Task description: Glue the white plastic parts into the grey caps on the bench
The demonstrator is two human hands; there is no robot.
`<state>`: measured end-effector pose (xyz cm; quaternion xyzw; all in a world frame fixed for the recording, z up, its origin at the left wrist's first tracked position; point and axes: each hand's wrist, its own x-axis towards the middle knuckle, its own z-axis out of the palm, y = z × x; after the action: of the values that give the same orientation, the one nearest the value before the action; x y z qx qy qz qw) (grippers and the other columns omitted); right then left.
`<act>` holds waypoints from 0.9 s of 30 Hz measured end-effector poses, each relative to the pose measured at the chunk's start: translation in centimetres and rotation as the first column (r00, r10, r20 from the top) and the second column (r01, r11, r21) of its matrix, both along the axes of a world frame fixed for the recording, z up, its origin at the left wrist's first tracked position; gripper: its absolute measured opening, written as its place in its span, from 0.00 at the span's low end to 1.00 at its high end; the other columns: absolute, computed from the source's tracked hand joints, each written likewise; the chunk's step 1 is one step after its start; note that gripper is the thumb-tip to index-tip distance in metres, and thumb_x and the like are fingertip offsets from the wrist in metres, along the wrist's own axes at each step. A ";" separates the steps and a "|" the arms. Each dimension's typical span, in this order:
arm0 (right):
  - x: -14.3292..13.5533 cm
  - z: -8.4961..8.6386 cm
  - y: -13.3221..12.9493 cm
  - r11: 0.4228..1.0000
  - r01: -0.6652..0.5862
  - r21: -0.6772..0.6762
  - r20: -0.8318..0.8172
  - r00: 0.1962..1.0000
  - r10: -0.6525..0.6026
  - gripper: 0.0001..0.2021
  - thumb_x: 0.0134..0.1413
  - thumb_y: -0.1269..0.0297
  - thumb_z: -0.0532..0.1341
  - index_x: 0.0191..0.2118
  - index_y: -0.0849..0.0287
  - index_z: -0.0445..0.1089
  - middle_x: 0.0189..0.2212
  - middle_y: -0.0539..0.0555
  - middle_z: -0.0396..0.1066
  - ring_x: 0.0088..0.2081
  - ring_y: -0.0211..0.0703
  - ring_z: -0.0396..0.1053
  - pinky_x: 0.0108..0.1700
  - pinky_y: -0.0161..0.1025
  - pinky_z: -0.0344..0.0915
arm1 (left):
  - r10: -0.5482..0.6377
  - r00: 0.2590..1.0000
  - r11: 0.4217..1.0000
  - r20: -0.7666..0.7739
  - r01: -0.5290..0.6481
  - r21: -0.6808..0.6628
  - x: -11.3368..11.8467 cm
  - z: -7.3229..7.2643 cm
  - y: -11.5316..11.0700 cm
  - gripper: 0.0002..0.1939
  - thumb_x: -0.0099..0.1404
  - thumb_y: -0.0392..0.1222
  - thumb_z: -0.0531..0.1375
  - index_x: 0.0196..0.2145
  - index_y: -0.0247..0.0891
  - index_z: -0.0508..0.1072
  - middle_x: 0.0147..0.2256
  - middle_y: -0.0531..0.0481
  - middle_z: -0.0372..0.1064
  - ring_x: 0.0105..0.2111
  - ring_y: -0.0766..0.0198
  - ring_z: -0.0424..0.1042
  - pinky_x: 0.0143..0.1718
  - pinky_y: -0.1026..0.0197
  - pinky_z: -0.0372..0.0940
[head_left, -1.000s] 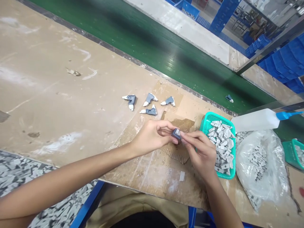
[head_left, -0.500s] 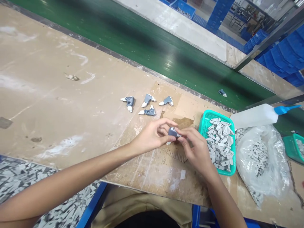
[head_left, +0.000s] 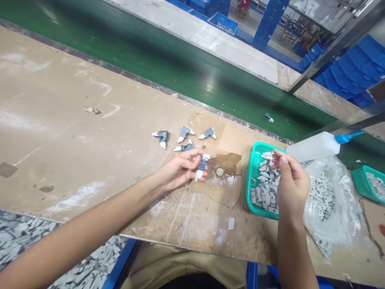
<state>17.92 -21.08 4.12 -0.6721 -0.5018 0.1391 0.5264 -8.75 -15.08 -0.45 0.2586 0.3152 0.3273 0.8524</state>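
My left hand point(head_left: 183, 168) is closed around a small grey-and-white plastic part point(head_left: 202, 165), whose white ends point up and down. My right hand point(head_left: 291, 180) is over the right side of a green basket point(head_left: 251, 188) of loose light-grey plastic pieces point(head_left: 266, 194). Its thumb and fingers are drawn together; whatever lies between them is hidden. Several similar grey-and-white parts point(head_left: 185, 133) lie on the table just beyond my left hand. Between the hands, a small round cap-like disc point(head_left: 220, 171) sits on a wet, stained cardboard piece point(head_left: 231, 192).
A white bottle with a blue nozzle point(head_left: 315, 146) leans behind a clear plastic bag of small pieces point(head_left: 325, 196). Past the table runs a green belt point(head_left: 180, 72) with one part point(head_left: 268, 117) on it. A second green basket point(head_left: 359, 182) stands far right. Grey pieces point(head_left: 87, 261) fill the lower left.
My right hand has left the part and moved right to the green basket. My left hand has shifted slightly left, keeping the part and turning it upright. The round disc is now uncovered.
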 end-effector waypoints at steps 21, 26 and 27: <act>4.0 2.0 -1.0 0.406 -0.241 -0.881 0.147 0.677 0.721 0.17 0.53 0.69 0.71 0.50 0.58 0.77 0.43 0.57 0.71 0.47 0.50 0.68 0.51 0.43 0.63 | 0.572 -0.031 0.710 -0.820 0.519 0.475 -2.1 2.0 2.3 0.22 0.70 0.51 0.49 0.53 0.38 0.71 0.45 0.42 0.67 0.41 0.51 0.68 0.36 0.55 0.57; 3.9 1.7 -0.8 0.466 -0.293 -0.835 0.117 0.733 0.671 0.09 0.48 0.74 0.72 0.36 0.58 0.76 0.35 0.51 0.72 0.40 0.44 0.69 0.43 0.38 0.63 | 0.540 -0.081 0.751 -0.838 0.494 0.437 -2.3 2.3 2.5 0.23 0.70 0.53 0.49 0.54 0.40 0.70 0.49 0.42 0.65 0.45 0.48 0.69 0.36 0.54 0.59; 4.0 1.7 -0.9 0.472 -0.309 -0.825 0.086 0.757 0.647 0.08 0.49 0.74 0.71 0.35 0.58 0.75 0.32 0.50 0.72 0.37 0.43 0.69 0.40 0.37 0.63 | 0.544 -0.075 0.751 -0.836 0.489 0.444 -2.4 2.2 2.5 0.23 0.70 0.52 0.49 0.54 0.39 0.71 0.50 0.41 0.64 0.45 0.48 0.69 0.37 0.53 0.60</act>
<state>21.92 -21.96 5.81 -0.6694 -0.6564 0.3478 0.0135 -11.18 -12.60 1.80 0.6830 0.6989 0.1320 0.1660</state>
